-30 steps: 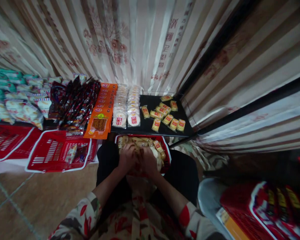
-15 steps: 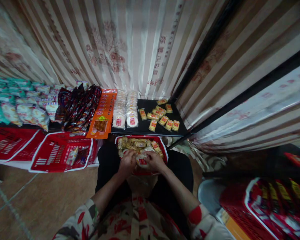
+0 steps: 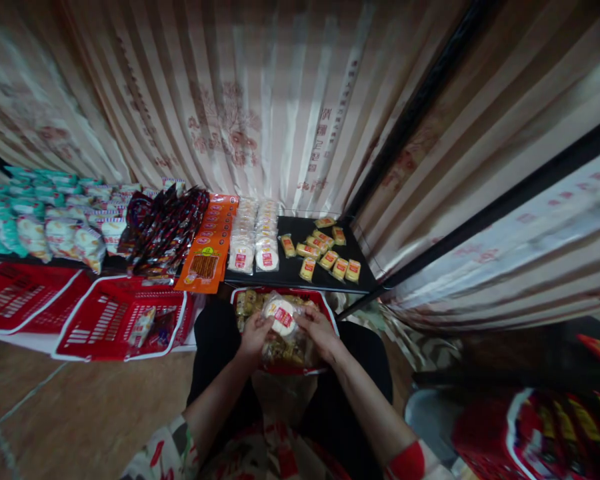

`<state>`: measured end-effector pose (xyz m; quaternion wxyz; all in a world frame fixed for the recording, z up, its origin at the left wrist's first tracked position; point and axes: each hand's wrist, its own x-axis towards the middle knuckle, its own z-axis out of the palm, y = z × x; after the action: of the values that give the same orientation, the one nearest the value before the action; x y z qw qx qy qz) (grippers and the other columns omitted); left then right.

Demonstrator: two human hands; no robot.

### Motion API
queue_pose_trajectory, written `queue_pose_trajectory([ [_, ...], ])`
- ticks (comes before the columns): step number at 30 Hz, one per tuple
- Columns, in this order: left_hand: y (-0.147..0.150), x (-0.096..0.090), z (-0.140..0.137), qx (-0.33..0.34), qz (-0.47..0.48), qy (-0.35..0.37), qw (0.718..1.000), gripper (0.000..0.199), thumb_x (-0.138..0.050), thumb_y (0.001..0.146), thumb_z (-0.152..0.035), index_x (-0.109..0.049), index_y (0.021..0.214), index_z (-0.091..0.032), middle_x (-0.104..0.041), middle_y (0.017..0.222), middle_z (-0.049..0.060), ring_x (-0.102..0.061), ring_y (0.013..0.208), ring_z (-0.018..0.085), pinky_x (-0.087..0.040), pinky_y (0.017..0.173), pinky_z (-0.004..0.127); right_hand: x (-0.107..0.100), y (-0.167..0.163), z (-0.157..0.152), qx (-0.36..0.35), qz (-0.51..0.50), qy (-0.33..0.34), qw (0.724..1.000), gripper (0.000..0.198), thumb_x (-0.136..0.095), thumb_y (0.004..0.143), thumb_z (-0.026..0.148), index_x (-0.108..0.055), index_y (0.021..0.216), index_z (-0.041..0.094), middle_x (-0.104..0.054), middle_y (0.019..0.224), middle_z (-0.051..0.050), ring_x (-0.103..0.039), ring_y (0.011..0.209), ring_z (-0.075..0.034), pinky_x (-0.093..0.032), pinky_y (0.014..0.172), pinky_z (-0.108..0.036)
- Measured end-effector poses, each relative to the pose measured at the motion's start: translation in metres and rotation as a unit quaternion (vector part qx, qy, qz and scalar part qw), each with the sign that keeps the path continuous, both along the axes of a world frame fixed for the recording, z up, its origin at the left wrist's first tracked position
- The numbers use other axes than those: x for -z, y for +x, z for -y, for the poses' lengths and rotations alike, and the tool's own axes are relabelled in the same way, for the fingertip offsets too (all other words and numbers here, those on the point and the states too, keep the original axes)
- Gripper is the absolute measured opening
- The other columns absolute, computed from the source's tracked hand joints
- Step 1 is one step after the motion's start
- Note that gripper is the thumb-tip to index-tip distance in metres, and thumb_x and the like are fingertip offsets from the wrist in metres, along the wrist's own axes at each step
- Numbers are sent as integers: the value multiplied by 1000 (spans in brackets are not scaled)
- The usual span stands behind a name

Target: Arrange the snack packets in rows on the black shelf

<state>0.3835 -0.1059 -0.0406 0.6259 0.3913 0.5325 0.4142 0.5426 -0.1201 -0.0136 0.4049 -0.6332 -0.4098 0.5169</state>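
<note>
My left hand (image 3: 253, 335) and my right hand (image 3: 319, 329) together hold a round white snack packet (image 3: 281, 315) with a red label, lifted over a red basket (image 3: 330, 313) on my lap. The basket holds several small yellow packets. Just beyond it a black shelf (image 3: 293, 275) carries two rows of matching white round packets (image 3: 255, 233) and several loose yellow packets (image 3: 325, 251).
Orange packets (image 3: 209, 241), dark red packets (image 3: 165, 223) and green-white bags (image 3: 40, 220) line the shelf to the left. Red baskets (image 3: 105, 320) lie below at left. Striped curtains hang behind. Another red basket of packets (image 3: 540, 427) sits at lower right.
My hands rose out of the basket with the white round packet, which now sits higher between them. The view tilted slightly upward.
</note>
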Motion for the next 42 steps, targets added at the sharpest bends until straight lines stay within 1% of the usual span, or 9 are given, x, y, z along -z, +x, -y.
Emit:
queue_pose_trajectory([
  [4, -8, -16, -17, 1, -54, 56, 997, 29, -54, 79, -25, -55, 107, -18, -68, 91, 5, -65, 74, 14, -52, 63, 25, 10, -7, -5, 2, 105, 47, 993, 34, -62, 68, 38, -60, 97, 19, -67, 90, -6, -63, 83, -21, -51, 77, -37],
  [7, -17, -35, -34, 93, -174, 164, 966, 33, -56, 76, -21, -57, 109, -20, -68, 97, 4, -63, 83, 15, -51, 76, 28, -1, -8, -18, 8, 167, 118, 979, 43, -63, 69, 37, -58, 108, 21, -65, 105, -7, -61, 96, -21, -48, 85, -38],
  [10, -22, -49, -50, 161, -225, 216, 936, 36, -54, 77, -21, -56, 113, -22, -68, 95, 1, -63, 83, 14, -50, 78, 27, -16, -9, -36, -42, 153, 127, 979, 38, -59, 73, 38, -59, 106, 20, -67, 97, -6, -62, 87, -20, -49, 81, -35],
  [13, -18, -55, -63, 111, -255, 217, 936, 42, -51, 81, -23, -48, 123, -22, -67, 90, 0, -63, 75, 12, -51, 74, 26, -20, -11, -58, -44, 107, 115, 987, 33, -57, 74, 40, -60, 98, 18, -67, 83, -3, -62, 73, -17, -50, 68, -30],
  [16, -9, -57, -69, 26, -325, 272, 906, 45, -45, 84, -24, -42, 129, -17, -59, 115, 9, -59, 100, 17, -49, 87, 32, -13, -11, -85, 7, 119, 105, 987, 30, -58, 72, 39, -60, 93, 18, -65, 75, 0, -59, 66, -16, -48, 61, -27],
  [21, 6, -51, -70, 96, -468, 367, 798, 50, -44, 80, -13, -44, 130, -12, -37, 141, 14, -30, 133, 26, -35, 106, 40, -7, -13, -130, 43, 201, 83, 975, 27, -61, 70, 35, -59, 91, 19, -63, 71, 1, -58, 65, -14, -45, 61, -26],
  [27, 14, -29, -84, 148, -551, 357, 740, 53, -42, 78, -8, -43, 131, -3, -40, 140, 18, -29, 134, 28, -35, 107, 39, -10, -21, -157, 33, 316, 68, 946, 28, -63, 70, 29, -59, 94, 14, -64, 82, -6, -59, 72, -17, -46, 70, -28],
  [35, 16, -6, -101, 129, -577, 392, 705, 49, -39, 81, -10, -45, 129, -1, -41, 138, 21, -32, 132, 32, -37, 104, 44, 2, -29, -152, 45, 376, 155, 912, 47, -58, 73, 24, -53, 118, 13, -59, 104, -12, -58, 93, -21, -46, 87, -34],
  [42, 20, 0, -118, 120, -579, 425, 686, 48, -39, 81, -9, -46, 126, 4, -40, 137, 26, -31, 132, 35, -38, 103, 48, 1, -28, -165, 52, 381, 111, 916, 47, -55, 78, 31, -52, 120, 12, -61, 107, -13, -59, 93, -23, -46, 83, -33],
])
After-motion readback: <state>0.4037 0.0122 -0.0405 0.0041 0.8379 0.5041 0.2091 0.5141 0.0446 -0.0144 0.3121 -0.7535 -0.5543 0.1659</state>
